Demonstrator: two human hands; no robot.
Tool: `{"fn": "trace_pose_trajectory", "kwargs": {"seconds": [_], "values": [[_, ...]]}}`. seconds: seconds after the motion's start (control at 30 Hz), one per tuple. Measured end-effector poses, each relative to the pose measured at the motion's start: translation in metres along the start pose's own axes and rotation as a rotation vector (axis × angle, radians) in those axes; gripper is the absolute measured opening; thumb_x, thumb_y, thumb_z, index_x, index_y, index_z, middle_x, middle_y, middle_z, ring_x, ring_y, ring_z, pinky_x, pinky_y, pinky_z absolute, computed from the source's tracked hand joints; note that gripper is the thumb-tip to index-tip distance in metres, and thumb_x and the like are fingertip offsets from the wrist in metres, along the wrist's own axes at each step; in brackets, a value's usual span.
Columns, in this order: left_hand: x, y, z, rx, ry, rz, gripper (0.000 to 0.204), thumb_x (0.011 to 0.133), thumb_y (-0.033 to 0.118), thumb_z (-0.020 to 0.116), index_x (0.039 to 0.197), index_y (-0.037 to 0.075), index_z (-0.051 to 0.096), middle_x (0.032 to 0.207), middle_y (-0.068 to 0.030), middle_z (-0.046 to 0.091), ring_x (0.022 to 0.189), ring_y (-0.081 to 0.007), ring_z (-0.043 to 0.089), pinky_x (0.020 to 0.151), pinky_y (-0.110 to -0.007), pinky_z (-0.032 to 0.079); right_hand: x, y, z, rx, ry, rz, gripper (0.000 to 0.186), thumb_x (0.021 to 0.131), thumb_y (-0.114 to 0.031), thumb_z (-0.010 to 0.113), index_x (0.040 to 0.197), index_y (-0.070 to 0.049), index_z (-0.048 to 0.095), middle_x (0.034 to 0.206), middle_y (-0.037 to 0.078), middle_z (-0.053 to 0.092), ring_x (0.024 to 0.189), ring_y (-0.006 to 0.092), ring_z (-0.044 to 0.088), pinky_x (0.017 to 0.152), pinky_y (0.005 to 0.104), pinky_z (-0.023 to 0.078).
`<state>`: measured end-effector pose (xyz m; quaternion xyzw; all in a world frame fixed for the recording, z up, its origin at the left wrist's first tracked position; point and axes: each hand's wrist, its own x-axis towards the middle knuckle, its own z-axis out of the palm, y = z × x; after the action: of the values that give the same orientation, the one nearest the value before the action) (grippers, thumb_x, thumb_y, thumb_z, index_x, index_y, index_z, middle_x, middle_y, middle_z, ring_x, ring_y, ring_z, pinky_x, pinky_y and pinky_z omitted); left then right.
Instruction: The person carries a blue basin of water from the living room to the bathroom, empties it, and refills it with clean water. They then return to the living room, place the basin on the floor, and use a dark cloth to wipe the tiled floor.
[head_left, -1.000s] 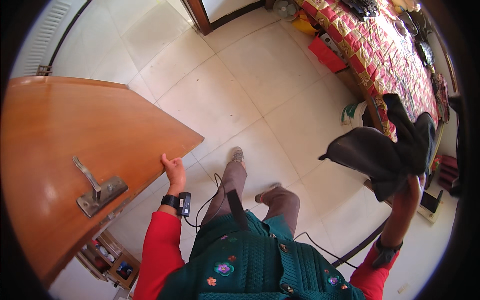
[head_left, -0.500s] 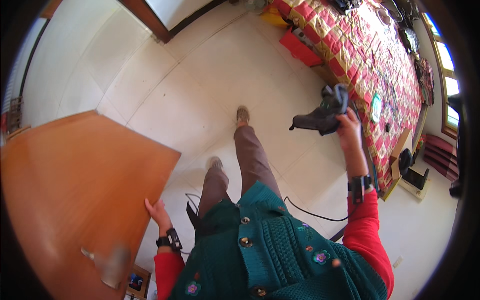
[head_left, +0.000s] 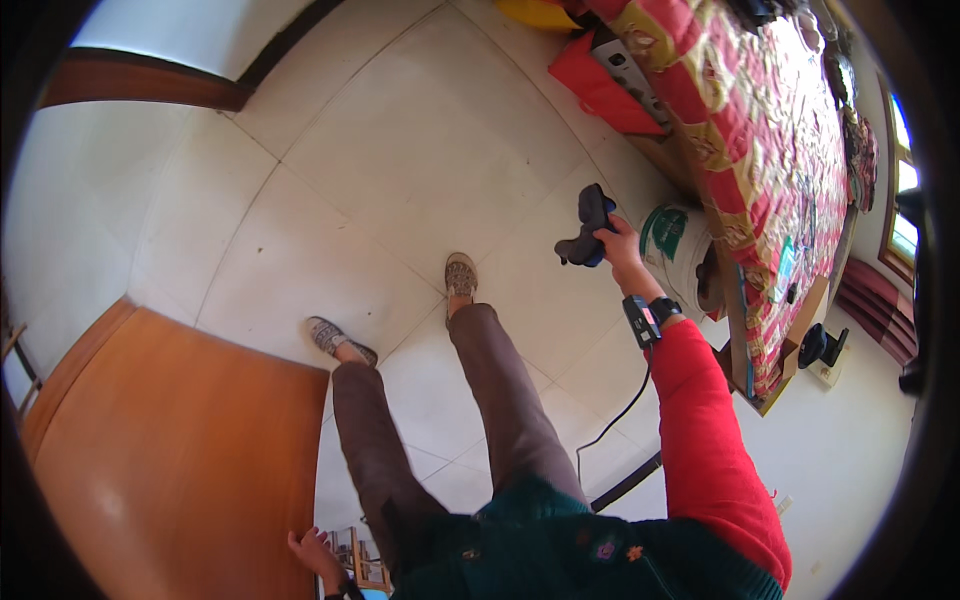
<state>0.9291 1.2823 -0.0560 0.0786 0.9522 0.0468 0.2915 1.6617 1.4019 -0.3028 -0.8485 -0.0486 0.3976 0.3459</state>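
My right hand (head_left: 622,243) is closed around a dark item (head_left: 588,228), black with dark blue parts, bent and bulky, held out over the floor beside the bed. I cannot make out its exact kind. At the lower left, my left hand (head_left: 317,553) is at the free edge of a brown wooden door (head_left: 190,450). Its thumb and fingers are apart, against or just in front of the door panel; whether they press on it I cannot tell. Both wrists carry black strapped devices, and a cable (head_left: 610,425) runs from the right one.
A bed with a red and gold quilt (head_left: 745,170) stands at the right, with a red bag (head_left: 590,95) and a white bucket (head_left: 678,255) beside it. A wooden door frame (head_left: 150,85) is at the upper left. Pale tiles (head_left: 400,150) cover the floor.
The door has swung, its free edge now nearer upright in view. My left hand is lower, its fingers still by that edge. My right hand and the dark item have shifted left. My feet have moved.
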Motion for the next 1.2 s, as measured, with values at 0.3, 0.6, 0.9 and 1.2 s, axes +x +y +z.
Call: {"fn": "trace_pose_trajectory", "kwargs": {"seconds": [0.3,0.6,0.9,1.2], "values": [[0.007,0.095,0.107,0.334,-0.724,0.340,0.043,0.099,0.022,0.052,0.137,0.001,0.045,0.135,-0.0095,0.049,0.123,-0.0208,0.047,0.106,-0.034,0.036,0.170,0.103,0.081,-0.414,0.058,-0.274,0.049,0.074,-0.009,0.067,0.121,0.001,0.060,0.113,0.019,0.066,0.104,0.0279,0.064,0.091,0.0325,0.048],[0.007,0.112,0.154,0.653,-0.732,0.672,0.034,0.094,0.011,0.054,0.127,0.002,0.051,0.129,-0.0121,0.051,0.121,-0.0249,0.048,0.105,-0.035,0.036,0.247,0.142,0.156,-0.792,0.063,-0.310,0.061,0.078,-0.020,0.068,0.132,0.000,0.047,0.124,0.027,0.057,0.113,0.0411,0.055,0.095,0.0421,0.046],[0.004,0.120,0.159,0.681,-0.680,0.703,0.031,0.091,0.008,0.056,0.121,0.002,0.055,0.123,-0.0130,0.054,0.115,-0.0264,0.052,0.101,-0.036,0.040,0.103,0.136,0.364,-0.794,-0.618,-0.715,0.048,0.077,-0.013,0.064,0.124,-0.017,0.055,0.115,0.016,0.059,0.102,0.0361,0.059,0.087,0.0434,0.050],[-0.004,0.116,0.164,0.718,-0.636,0.742,0.027,0.092,0.010,0.054,0.119,0.002,0.058,0.120,-0.0135,0.056,0.114,-0.0272,0.052,0.101,-0.037,0.040,0.100,0.172,0.314,-0.934,-0.707,-0.791,0.040,0.080,-0.014,0.063,0.117,-0.028,0.060,0.104,0.010,0.056,0.093,0.0323,0.062,0.076,0.0428,0.052]]}}
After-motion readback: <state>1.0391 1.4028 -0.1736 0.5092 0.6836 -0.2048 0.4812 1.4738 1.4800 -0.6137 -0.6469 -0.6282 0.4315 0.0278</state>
